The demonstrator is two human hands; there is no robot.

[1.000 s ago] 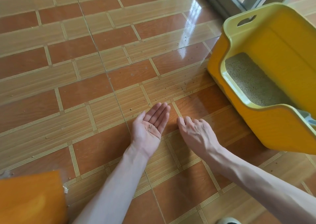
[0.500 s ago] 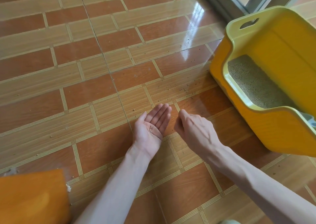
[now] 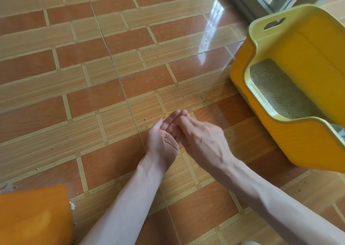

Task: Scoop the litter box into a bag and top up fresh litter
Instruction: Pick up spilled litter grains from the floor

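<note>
Head view: the yellow plastic high-walled litter box (image 3: 291, 99) stands at the right on the glossy brown-and-tan tiled floor (image 3: 93, 80), its bed of grey-beige litter (image 3: 278, 89) smooth and level. No bag and no scoop are in view, so I cannot tell whether scooping or topping up is finished; the level bed suggests the main work may be done and this is clean-up. Loose brown litter grains (image 3: 196, 97) are scattered over the tiles in front of the box.

The left hand (image 3: 162, 138) lies palm up, slightly cupped with fingers together, carrying a few grains. The right hand (image 3: 197, 134) is over its fingers, knuckles up; its fingertips are hidden, so whether it pinches a grain I cannot tell.

Many grains are left on the floor. There is wide open tile ahead and to the left. The box wall stands near on the right, and a flat orange panel (image 3: 33, 214) fills the lower-left corner.
</note>
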